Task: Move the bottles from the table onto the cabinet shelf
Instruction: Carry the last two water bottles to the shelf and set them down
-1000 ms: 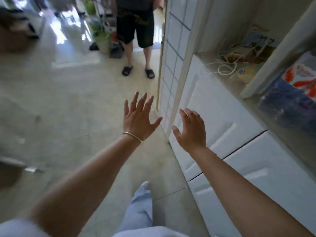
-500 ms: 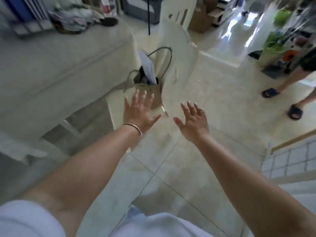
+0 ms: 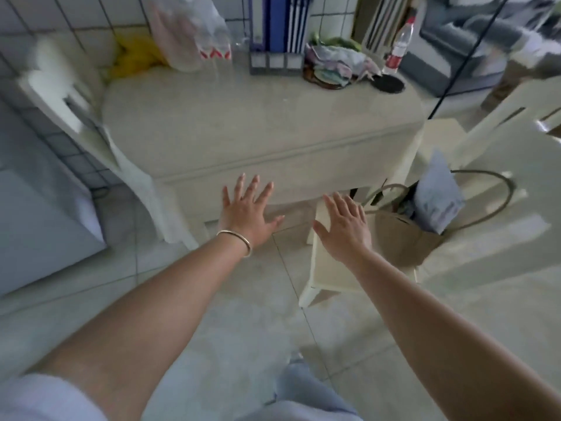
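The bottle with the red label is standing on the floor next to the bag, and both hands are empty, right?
Not quite. The bottle stands on the table, at its far right corner, not on the floor. The head view shows it. Yes, the left hand and right hand are empty.

Beyond the fingertips we see a dark round coaster (image 3: 388, 83) and a basket of crumpled cloths (image 3: 335, 68) beside blue binders (image 3: 277, 28), with a tan tote bag (image 3: 403, 238) on a cream stool (image 3: 328, 278) just right of the right-hand fingers.
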